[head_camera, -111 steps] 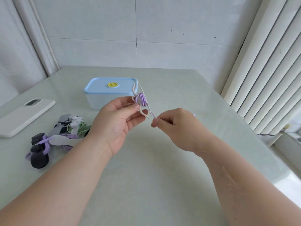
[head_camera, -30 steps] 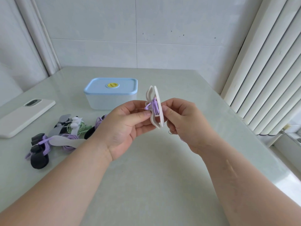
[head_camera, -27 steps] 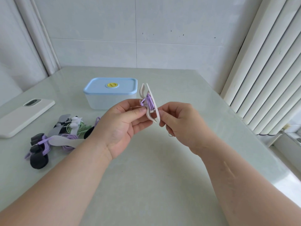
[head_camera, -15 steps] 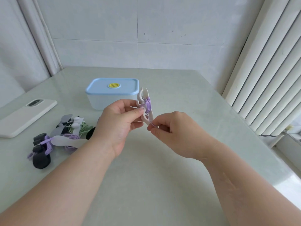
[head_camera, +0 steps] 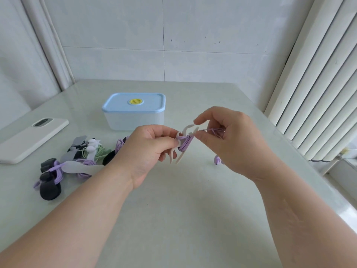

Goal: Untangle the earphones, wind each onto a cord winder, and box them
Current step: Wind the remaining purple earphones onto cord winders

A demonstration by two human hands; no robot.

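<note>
**A:** Where is the earphone now?

**B:** At the centre of the frame, held above the surface (head_camera: 173, 219). The left hand (head_camera: 150, 151) pinches the pale cord winder (head_camera: 187, 128) between thumb and fingertips. The purple cord (head_camera: 185, 145) sits bundled round the winder's waist.

**A:** And the other hand?

**B:** The right hand (head_camera: 237, 146) is just right of the winder. Its thumb and curled fingers are closed on the loose stretch of cord, with the forefinger lifted. One earbud (head_camera: 217, 161) shows below that hand, but I can't tell whether it hangs or rests on the surface.

**A:** How will it all handle?

**B:** It looks light. The cord is thin and limp, so I judge the coils will slip off unless kept taut. The winder looks soft and bendy, and its prongs would flex if squeezed at the tips. It's better held at the middle beside the coils, as the left hand has it. The cord is best taken close to the winder rather than by the earbud, where a tug could strain the joint.

**A:** What else is there?

**B:** The box (head_camera: 133, 118) stands behind the hands, upper left of centre, with its blue lid on. Wound earphones (head_camera: 85, 163) lie clustered at the left, with a phone (head_camera: 32, 140) beyond them at the left edge.
</note>
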